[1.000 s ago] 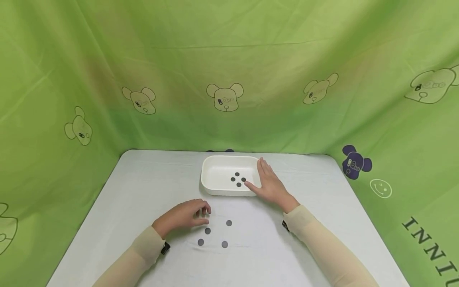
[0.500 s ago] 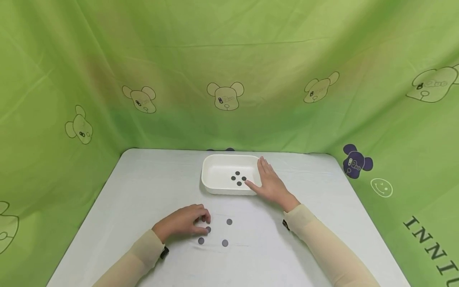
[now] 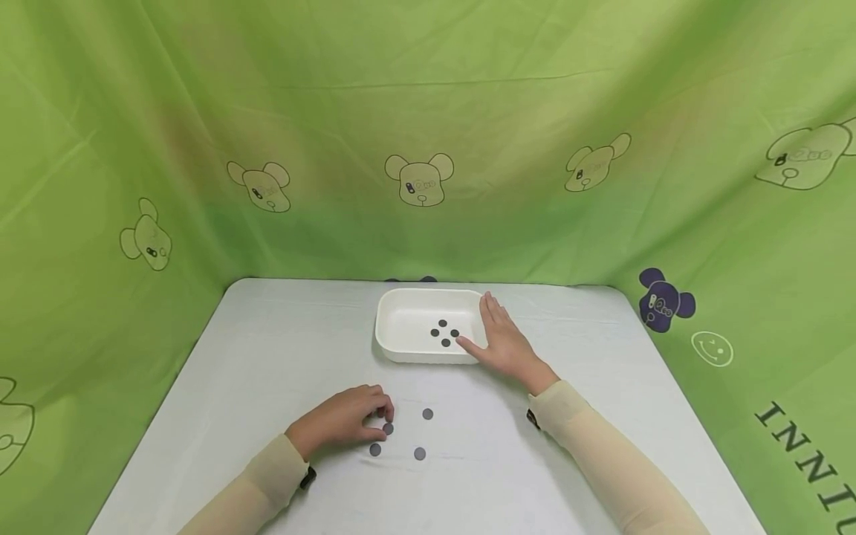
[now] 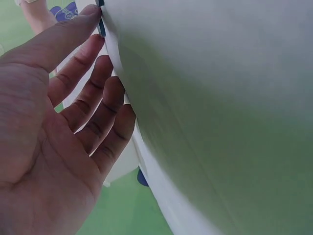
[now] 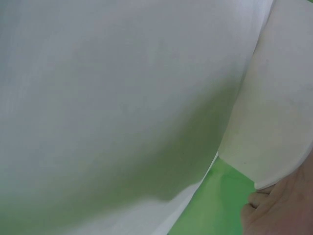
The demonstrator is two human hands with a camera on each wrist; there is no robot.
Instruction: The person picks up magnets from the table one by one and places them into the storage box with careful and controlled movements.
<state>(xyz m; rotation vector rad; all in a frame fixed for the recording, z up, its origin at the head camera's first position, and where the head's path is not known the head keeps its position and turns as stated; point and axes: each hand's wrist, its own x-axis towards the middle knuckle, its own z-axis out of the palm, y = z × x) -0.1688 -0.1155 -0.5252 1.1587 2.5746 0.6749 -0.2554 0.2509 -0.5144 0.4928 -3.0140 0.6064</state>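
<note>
At the near left of the head view, my left hand point(image 3: 344, 420) has thumb and index fingertip on opposite edges of a small dark round disc point(image 3: 388, 429), pinching it at the table surface. The left wrist view shows that disc point(image 4: 101, 27) edge-on between the two tips, with the other fingers loosely bent. Three similar discs lie close by: one disc point(image 3: 428, 414), another disc point(image 3: 420, 453) and a third disc point(image 3: 375, 449). My right hand point(image 3: 506, 345) rests with straight fingers along the right end of a white rectangular basin point(image 3: 394, 357), thumb over its near rim.
Several dark discs point(image 3: 443, 323) sit inside the basin, right of its middle. The white-covered table point(image 3: 281, 334) ends at a green printed curtain point(image 3: 421, 245) at the back and sides.
My left hand has come down and nearer, and its thumb and index finger have closed in on the disc at the far left. The right hand and the basin have stayed in place.
</note>
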